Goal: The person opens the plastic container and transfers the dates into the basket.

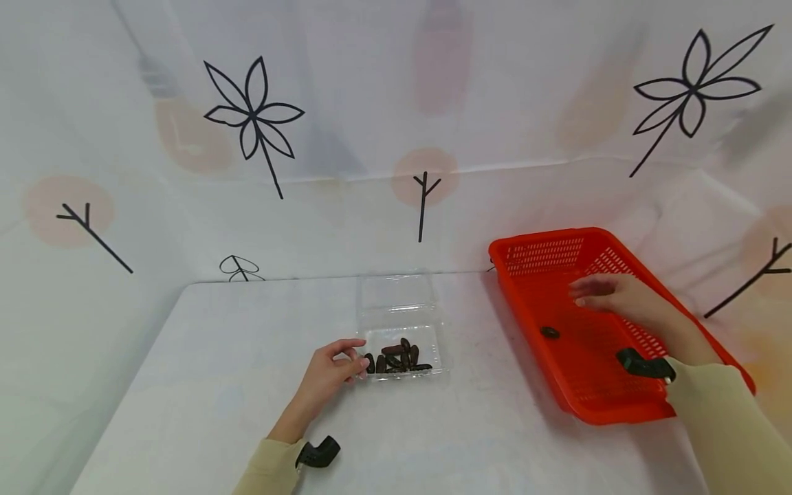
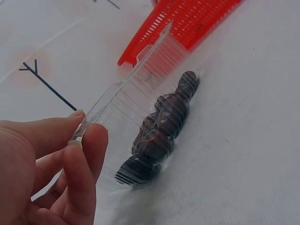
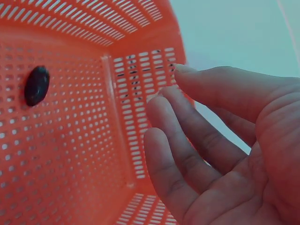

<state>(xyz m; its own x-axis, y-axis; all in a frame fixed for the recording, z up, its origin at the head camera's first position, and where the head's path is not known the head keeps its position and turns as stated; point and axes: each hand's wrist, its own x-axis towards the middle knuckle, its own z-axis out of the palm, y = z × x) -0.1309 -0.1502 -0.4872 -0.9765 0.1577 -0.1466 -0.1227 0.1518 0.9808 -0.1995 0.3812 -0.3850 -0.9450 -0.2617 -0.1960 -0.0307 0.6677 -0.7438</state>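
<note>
My left hand (image 1: 334, 371) pinches the near left rim of a clear plastic clamshell box (image 2: 112, 101) between thumb and fingers. Several glossy, dark brown, oval date-like pieces (image 1: 402, 356) lie bunched along the near side of the box, whose lid (image 1: 397, 292) is folded back. Over the red plastic basket (image 1: 538, 368), my right hand (image 1: 619, 299) hovers with relaxed, slightly bent fingers and nothing in them. One dark oval piece (image 3: 36, 86) rests on the perforated basket floor, apart from the right hand.
A white cloth covers the table (image 1: 247, 385). Behind it hangs a pale printed backdrop (image 1: 346, 227) with leaf and twig drawings. The basket's raised, slotted walls stand at the right, angled beside the backdrop. Each wrist carries a black strap-on device (image 1: 318, 452).
</note>
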